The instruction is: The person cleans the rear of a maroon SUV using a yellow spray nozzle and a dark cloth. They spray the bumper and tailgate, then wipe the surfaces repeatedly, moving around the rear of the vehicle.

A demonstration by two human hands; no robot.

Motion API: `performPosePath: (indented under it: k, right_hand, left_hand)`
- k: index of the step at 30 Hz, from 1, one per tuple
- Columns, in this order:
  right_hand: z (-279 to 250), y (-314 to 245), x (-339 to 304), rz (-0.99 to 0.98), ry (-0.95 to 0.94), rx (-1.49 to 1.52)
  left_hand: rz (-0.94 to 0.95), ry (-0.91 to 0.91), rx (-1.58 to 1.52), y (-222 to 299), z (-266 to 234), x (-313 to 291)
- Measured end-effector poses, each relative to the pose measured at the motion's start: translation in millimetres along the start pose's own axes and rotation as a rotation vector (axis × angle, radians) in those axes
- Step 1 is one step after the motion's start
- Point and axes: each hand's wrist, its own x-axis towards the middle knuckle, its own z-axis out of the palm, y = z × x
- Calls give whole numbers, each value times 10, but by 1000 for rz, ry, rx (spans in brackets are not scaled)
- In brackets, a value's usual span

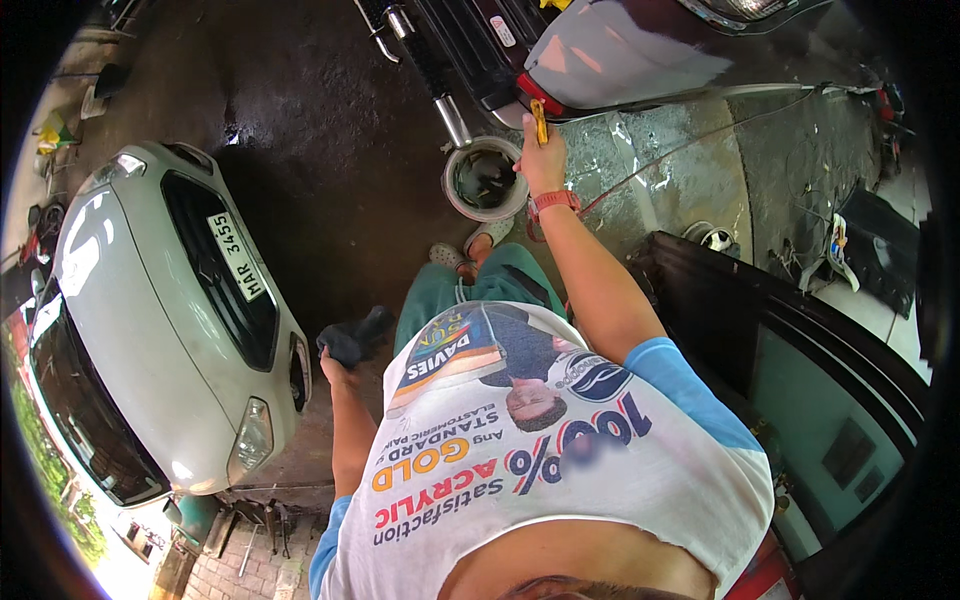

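My right hand (543, 155), with a red watch on its wrist, is stretched forward to the corner of a dark vehicle's bumper. Its fingers are closed on a small yellow-orange object (541, 122) whose kind I cannot make out, close to a red light (538, 92). The vehicle's panel (620, 60) has pale grey patches. Down at my left side, my left hand (338, 368) grips a dark, bunched cloth (358, 336). Below and beside my right hand stands a round bucket (458, 202) with dark liquid in it.
A silver car (150, 330) stands to my left. A chrome-ended black bar (455, 120) reaches toward the bucket. A thin hose or cord (690, 140) crosses the wet floor (320, 130) at right. A dark open-looking door panel (800, 340) is close on my right.
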Motion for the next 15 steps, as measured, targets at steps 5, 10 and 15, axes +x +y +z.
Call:
performPosePath:
  k: [5, 10, 15]
  right_hand:
    - [-163, 298, -71, 85, -5, 57]
    - [-465, 472, -282, 231, 146, 137]
    - [-609, 936, -911, 495, 261, 199]
  left_hand:
    - [-22, -7, 88, 115, -280, 243]
    - [-44, 11, 227, 737, 847, 350]
    - [6, -101, 429, 1339, 1822, 754]
